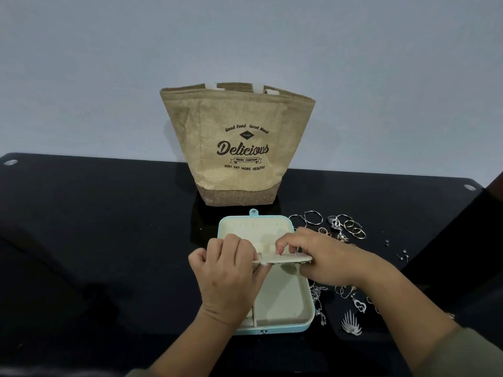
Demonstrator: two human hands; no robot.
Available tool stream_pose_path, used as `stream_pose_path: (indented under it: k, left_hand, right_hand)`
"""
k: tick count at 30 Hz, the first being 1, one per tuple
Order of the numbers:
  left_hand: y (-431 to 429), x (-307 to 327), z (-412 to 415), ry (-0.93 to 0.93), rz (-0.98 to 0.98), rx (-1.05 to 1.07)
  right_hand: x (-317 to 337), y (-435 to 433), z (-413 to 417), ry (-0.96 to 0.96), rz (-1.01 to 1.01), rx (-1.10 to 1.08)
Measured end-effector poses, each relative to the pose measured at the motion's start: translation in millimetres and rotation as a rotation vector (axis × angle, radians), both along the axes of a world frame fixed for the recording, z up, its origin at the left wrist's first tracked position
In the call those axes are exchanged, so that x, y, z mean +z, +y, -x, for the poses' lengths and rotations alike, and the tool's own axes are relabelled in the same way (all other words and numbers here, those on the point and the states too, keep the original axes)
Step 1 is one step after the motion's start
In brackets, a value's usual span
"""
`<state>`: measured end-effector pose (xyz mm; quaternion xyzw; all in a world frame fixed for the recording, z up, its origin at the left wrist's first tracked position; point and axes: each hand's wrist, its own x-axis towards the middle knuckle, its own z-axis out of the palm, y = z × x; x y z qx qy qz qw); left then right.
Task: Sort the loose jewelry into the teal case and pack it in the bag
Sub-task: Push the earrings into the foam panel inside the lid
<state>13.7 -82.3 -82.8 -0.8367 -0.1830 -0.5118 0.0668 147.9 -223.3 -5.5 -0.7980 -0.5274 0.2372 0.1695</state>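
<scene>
- The teal case (310,321) lies open on the black table (109,213), just in front of the burlap bag (239,148), which stands upright with its mouth open
- Left hand (228,270) — fingers curled, pinching the left end of the cream panel (285,258) that spans the case's middle
- Right hand (324,254) grips the panel's right end, fingertips bent down onto its top face
- Loose jewelry lies right of the case: rings (352,227) by its far corner, a heart pendant (359,304) and a fan-shaped piece (351,323) nearer the person
</scene>
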Motion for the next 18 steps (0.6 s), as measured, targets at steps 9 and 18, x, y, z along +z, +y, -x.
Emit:
stream_pose_path:
  k: [9, 18]
  left_hand:
    - [33.7, 12.2, -16.4, 0.188, 0.314, -0.356]
    - [68.5, 24.5, -44.7, 0.668, 0.784, -0.440]
  right_hand:
    - [-28.4, 12.3, -13.3, 0.292, -0.401, -0.391]
    - [-50.9, 32.2, -29.3, 0.398, -0.418, -0.586]
